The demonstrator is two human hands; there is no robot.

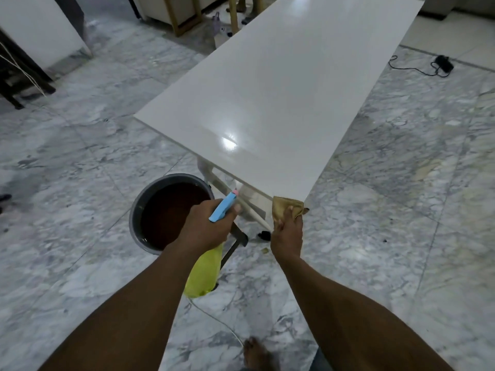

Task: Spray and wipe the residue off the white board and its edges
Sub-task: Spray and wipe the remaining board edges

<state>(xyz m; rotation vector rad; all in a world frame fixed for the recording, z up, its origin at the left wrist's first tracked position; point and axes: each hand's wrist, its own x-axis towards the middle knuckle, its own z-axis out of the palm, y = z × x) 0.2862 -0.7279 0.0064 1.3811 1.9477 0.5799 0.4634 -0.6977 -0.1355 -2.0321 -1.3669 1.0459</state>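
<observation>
- Board: its broad top is bare, open to a hand from every side.
- Near corner: taken up by the cloth and right hand.
- Bucket and white frame: crowd the space under the near edge, beside the left hand and spray bottle.
- Floor right of the board: open.
</observation>
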